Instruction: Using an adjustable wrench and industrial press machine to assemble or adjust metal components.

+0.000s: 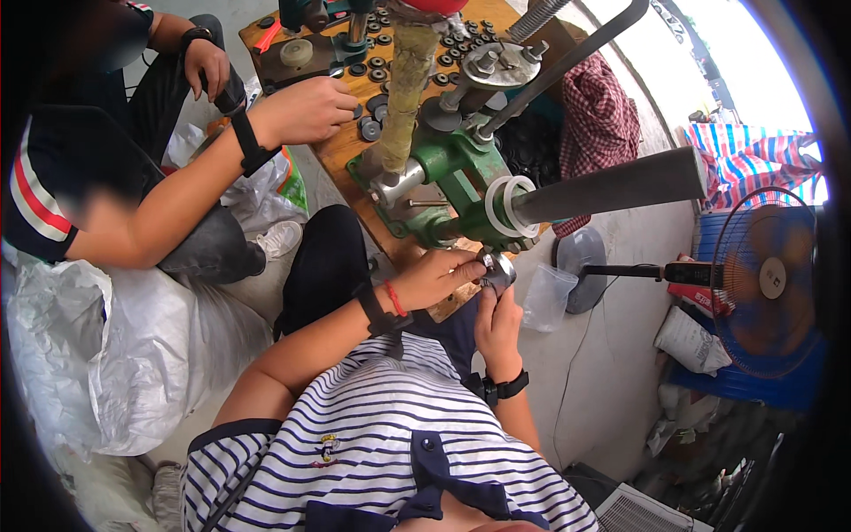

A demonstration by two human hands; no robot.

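Note:
A small shiny metal part [498, 273] with a rounded dark face sits between my two hands at the near end of a green hand press [465, 168]. My left hand [443, 279] comes from the left, thumb and fingers closed on the part's left side. From below, my right hand [500, 321] grips its lower edge, thumb uppermost. Whether the part touches the press cannot be made out. Right above my hands are a white ring [507, 206] and a thick grey bar [612, 188] that reaches out to the right from the press.
Black round parts [377, 64] lie scattered over the wooden bench [332, 164]. At the left, a co-worker's hand [310, 111] reaches onto the bench beside another press [297, 58]. White sacks [151, 355] fill the left floor. A fan [767, 277] with its cable stands at the right.

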